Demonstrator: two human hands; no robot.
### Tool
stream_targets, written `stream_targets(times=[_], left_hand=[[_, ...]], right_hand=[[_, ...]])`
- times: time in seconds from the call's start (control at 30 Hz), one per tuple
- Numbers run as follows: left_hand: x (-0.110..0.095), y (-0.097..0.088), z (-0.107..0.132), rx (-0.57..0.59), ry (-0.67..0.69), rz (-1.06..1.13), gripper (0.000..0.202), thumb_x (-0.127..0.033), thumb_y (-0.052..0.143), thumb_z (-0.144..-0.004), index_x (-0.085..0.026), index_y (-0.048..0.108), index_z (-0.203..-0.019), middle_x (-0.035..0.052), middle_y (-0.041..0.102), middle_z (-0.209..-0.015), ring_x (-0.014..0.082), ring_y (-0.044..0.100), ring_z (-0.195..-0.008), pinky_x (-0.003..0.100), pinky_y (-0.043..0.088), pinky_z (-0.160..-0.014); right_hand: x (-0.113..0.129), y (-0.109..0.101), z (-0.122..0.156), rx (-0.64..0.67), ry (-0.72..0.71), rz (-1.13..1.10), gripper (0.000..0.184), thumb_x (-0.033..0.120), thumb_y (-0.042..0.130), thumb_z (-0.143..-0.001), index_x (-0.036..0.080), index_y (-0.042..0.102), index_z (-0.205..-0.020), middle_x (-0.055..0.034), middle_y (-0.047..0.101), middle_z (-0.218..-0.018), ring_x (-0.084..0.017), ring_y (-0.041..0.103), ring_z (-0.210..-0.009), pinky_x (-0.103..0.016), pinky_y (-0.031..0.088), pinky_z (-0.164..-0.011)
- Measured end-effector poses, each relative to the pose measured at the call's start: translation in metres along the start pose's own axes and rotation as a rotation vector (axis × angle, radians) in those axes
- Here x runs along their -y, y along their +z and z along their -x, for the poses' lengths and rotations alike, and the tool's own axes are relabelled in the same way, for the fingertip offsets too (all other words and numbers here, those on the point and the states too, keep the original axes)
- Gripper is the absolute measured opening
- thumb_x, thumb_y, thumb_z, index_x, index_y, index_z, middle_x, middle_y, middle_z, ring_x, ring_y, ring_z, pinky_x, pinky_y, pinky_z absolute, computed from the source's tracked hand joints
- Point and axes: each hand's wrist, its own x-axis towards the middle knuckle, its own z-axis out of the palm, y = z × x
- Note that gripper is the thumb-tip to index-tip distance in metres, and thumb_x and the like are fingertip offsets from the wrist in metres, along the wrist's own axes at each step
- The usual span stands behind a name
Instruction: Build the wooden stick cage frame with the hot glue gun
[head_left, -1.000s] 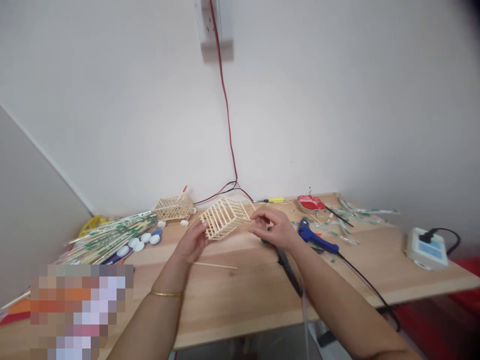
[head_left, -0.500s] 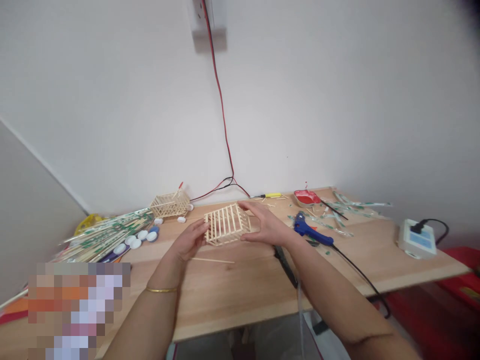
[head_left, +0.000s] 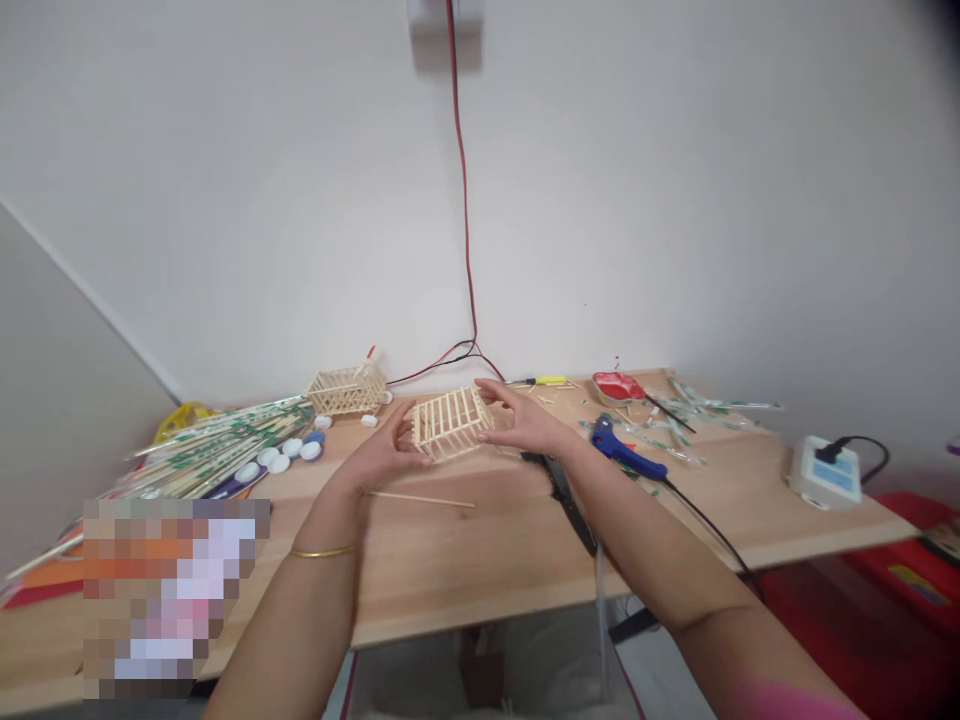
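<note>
Between my two hands, above the wooden table, is a small slatted frame built from thin wooden sticks, tilted with its barred side towards me. My left hand grips its left end, thumb below and fingers at the side. At the opposite end, my right hand holds the frame with thumb and fingers spread along its edge. A single loose stick lies on the table just below. Close to my right forearm rests a black-handled tool, partly covered by the arm.
A finished-looking stick cart with white wheels stands near the wall. Left lie bundled sticks and several bottle caps. To the right are a blue glue gun, a red-paint dish, wrappers and a white power box.
The left hand has shifted its grip, its thumb now reaching under the frame's lower edge. The frame has turned slightly between the hands. My view has shifted a little.
</note>
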Motion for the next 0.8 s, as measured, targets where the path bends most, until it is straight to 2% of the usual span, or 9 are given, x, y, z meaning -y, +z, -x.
stream_targets(times=[0.1,0.23,0.33,0.47,0.8], left_hand=[[0.003,0.003,0.001,-0.012,-0.092,-0.061,0.114,-0.024,0.081,-0.054,-0.025,0.014,-0.145,0.0199,0.038,-0.138,0.0226,0.061,-0.096,0.038,0.05,-0.083],[0.006,0.009,0.001,0.008,-0.092,-0.1,0.105,-0.026,0.079,-0.056,-0.022,0.021,-0.143,0.0165,0.05,-0.126,0.0176,0.063,-0.081,0.031,0.052,-0.071],[0.007,0.012,-0.001,-0.021,-0.088,-0.181,0.102,-0.027,0.078,-0.057,-0.019,0.023,-0.142,0.0112,0.059,-0.109,0.0162,0.061,-0.075,0.028,0.051,-0.066],[0.013,0.012,-0.004,-0.056,-0.08,-0.339,0.101,-0.032,0.078,-0.057,-0.016,0.025,-0.142,0.0049,0.063,-0.087,0.0159,0.059,-0.068,0.027,0.048,-0.063],[0.023,0.01,-0.008,-0.032,-0.091,-0.324,0.099,-0.032,0.077,-0.057,-0.017,0.026,-0.141,0.0079,0.064,-0.095,0.0178,0.06,-0.073,0.029,0.048,-0.066]], right_hand=[[-0.006,-0.003,-0.002,0.053,0.011,-0.011,0.084,0.045,0.07,-0.07,0.022,0.031,-0.141,-0.0121,0.049,-0.132,-0.024,0.047,-0.12,-0.041,0.039,-0.099],[-0.016,-0.007,-0.009,0.149,0.044,-0.023,0.084,0.046,0.07,-0.069,0.023,0.033,-0.14,-0.0117,0.045,-0.137,-0.024,0.046,-0.121,-0.041,0.038,-0.1],[-0.023,-0.01,-0.015,0.218,0.064,-0.029,0.085,0.046,0.071,-0.068,0.023,0.033,-0.14,-0.0107,0.042,-0.14,-0.025,0.044,-0.124,-0.041,0.036,-0.103],[-0.028,-0.011,-0.021,0.284,0.078,-0.028,0.085,0.043,0.072,-0.067,0.021,0.034,-0.139,-0.0102,0.043,-0.14,-0.025,0.045,-0.123,-0.04,0.036,-0.104],[-0.032,-0.006,-0.029,0.328,0.056,-0.036,0.084,0.039,0.072,-0.066,0.018,0.035,-0.138,-0.0121,0.044,-0.139,-0.025,0.047,-0.121,-0.04,0.036,-0.104]])
